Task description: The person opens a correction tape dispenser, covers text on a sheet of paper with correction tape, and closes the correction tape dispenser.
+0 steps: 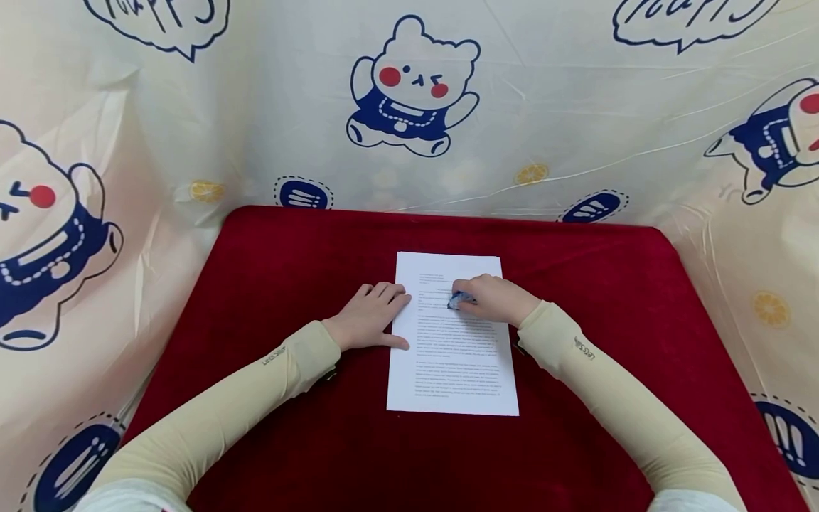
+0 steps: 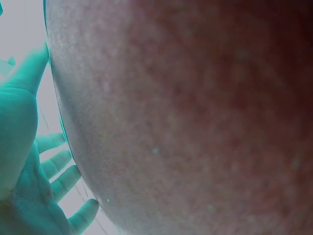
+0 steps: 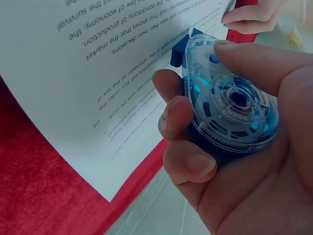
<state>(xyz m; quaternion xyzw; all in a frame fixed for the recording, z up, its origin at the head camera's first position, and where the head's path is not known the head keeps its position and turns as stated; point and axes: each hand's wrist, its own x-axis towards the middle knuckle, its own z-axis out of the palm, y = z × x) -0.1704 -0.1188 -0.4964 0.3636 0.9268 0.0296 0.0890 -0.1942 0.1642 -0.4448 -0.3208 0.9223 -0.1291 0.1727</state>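
Observation:
A printed sheet of paper (image 1: 457, 387) lies on the red cloth, its typed lines running across the page. My right hand (image 1: 495, 297) grips a blue see-through correction tape dispenser (image 3: 234, 98), thumb on one side and curled fingers on the other. In the right wrist view its tip sits close over the printed lines. My left hand (image 1: 369, 316) rests at the paper's left edge, fingers spread and thumb apart, holding nothing. In the left wrist view, the left fingers (image 2: 66, 183) show extended at the far left; a blurred reddish surface fills most of that picture.
A dark red cloth (image 1: 288, 263) covers the table around the paper. Behind and at both sides hangs a pale curtain (image 1: 269, 92) printed with cartoon bears and orange slices. Cream sleeves (image 1: 224, 398) cover both forearms.

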